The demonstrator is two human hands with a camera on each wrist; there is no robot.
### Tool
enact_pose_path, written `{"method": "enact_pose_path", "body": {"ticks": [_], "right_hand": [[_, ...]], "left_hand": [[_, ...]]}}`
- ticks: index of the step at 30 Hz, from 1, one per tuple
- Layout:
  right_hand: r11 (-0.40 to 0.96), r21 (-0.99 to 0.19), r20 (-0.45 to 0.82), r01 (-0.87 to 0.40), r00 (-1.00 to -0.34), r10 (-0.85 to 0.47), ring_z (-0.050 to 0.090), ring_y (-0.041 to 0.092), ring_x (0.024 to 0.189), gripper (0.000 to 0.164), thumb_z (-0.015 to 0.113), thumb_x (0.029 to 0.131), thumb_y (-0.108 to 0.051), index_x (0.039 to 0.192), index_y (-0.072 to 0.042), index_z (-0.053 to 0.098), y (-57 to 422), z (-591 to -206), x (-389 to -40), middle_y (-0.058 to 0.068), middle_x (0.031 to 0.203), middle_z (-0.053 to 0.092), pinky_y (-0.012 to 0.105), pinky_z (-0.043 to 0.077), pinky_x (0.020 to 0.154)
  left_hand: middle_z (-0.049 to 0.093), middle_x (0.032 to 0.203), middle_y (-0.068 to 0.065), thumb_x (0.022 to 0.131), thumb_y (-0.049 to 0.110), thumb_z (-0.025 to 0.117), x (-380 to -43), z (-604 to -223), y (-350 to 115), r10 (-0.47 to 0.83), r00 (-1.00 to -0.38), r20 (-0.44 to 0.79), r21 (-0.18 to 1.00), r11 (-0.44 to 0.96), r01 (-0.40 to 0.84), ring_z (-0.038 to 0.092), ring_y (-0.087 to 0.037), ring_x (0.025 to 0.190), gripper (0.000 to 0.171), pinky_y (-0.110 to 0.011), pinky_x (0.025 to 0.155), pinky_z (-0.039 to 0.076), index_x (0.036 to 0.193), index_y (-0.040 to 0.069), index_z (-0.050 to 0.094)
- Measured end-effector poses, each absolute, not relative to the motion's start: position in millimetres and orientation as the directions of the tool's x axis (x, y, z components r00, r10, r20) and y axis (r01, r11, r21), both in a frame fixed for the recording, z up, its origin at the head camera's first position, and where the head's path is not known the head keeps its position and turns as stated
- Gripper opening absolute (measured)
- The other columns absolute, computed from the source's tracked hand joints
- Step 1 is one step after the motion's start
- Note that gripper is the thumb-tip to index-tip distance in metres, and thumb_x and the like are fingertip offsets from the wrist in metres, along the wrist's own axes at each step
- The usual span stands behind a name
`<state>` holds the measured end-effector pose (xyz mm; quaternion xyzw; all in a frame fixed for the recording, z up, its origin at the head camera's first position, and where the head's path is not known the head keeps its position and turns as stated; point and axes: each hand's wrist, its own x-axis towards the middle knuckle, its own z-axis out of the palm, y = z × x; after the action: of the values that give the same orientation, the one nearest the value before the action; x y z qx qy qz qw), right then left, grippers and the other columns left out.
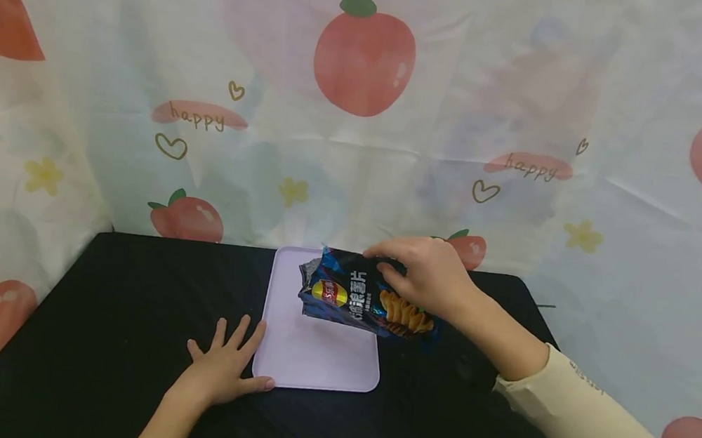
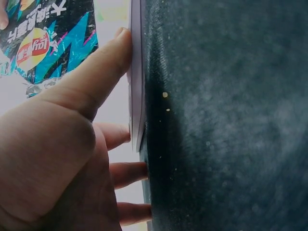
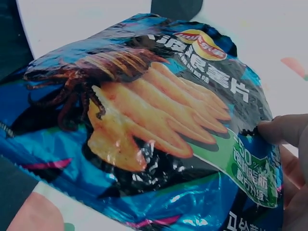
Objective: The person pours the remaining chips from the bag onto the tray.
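Note:
My right hand (image 1: 431, 276) grips a black and blue bag of potato chips (image 1: 350, 293) by its upper edge, thumb in front. The bag is tilted on its side over a pale purple tray (image 1: 312, 363), its crumpled end pointing left. Ridged chips and a squid are printed on the bag (image 3: 144, 110) in the right wrist view. With fingers spread, my left hand (image 1: 219, 368) lies at the tray's left front side. Its thumb touches the tray rim (image 2: 136, 72) in the left wrist view. Whether the bag's left end is torn wide cannot be made out.
The tray lies on a black-covered table (image 1: 144, 326). A few small pale crumbs (image 2: 165, 95) dot the dark cloth near the tray. Behind the table hangs a pale curtain (image 1: 355, 177) printed with fruit, hearts and flowers.

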<state>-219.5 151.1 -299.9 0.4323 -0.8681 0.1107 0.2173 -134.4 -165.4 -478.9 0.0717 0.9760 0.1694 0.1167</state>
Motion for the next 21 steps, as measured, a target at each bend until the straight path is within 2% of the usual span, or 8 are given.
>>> {"method": "enact_pose_path", "body": {"ticks": [4,8,15,19,21], "right_hand": [[0.589,-0.011,0.443,-0.808,-0.533,-0.721,0.04,0.005,0.048,0.025,0.072,0.09,-0.013,0.114,-0.021,0.075,149,-293,-220,-0.002,0.106,0.076,0.025,0.031,0.046],[0.585,-0.014,0.422,-0.811,-0.536,-0.732,0.036,0.003,0.046,0.024,0.072,0.091,-0.013,0.113,-0.021,0.076,149,-285,-219,-0.002,0.104,0.077,0.025,0.03,0.046],[0.576,-0.032,0.362,-0.817,-0.547,-0.755,0.053,0.005,0.056,0.024,0.071,0.092,-0.012,0.113,-0.021,0.076,144,-276,-219,-0.003,0.105,0.077,0.026,0.037,0.05],[0.603,-0.015,0.334,-0.797,-0.573,-0.748,0.049,0.007,0.052,0.023,0.071,0.092,-0.013,0.112,-0.023,0.077,141,-273,-217,-0.003,0.105,0.077,0.026,0.035,0.048],[0.609,0.007,0.328,-0.794,-0.573,-0.751,0.057,0.008,0.058,0.023,0.072,0.091,-0.013,0.111,-0.023,0.077,141,-274,-217,-0.003,0.105,0.077,0.026,0.038,0.049]], "left_hand": [[0.02,0.164,-0.021,0.078,0.073,0.066,-135,-477,-166,0.179,-0.962,-0.205,0.337,0.936,0.103,0.008,-0.061,0.144,0.105,-0.091,0.091,0.005,0.159,0.017,0.029],[0.02,0.164,-0.021,0.078,0.073,0.066,-136,-478,-166,0.184,-0.961,-0.206,0.334,0.937,0.108,0.008,-0.061,0.145,0.105,-0.091,0.091,0.005,0.159,0.018,0.028],[0.019,0.164,-0.021,0.078,0.075,0.065,-138,-478,-165,0.185,-0.959,-0.214,0.326,0.939,0.108,0.007,-0.061,0.145,0.106,-0.09,0.092,0.004,0.159,0.018,0.028],[0.019,0.164,-0.021,0.078,0.075,0.065,-137,-480,-165,0.184,-0.958,-0.218,0.327,0.939,0.106,0.007,-0.061,0.145,0.106,-0.09,0.092,0.004,0.159,0.018,0.027],[0.019,0.164,-0.021,0.078,0.074,0.065,-137,-480,-165,0.185,-0.959,-0.215,0.328,0.938,0.107,0.007,-0.061,0.145,0.106,-0.09,0.092,0.004,0.159,0.018,0.027]]}}
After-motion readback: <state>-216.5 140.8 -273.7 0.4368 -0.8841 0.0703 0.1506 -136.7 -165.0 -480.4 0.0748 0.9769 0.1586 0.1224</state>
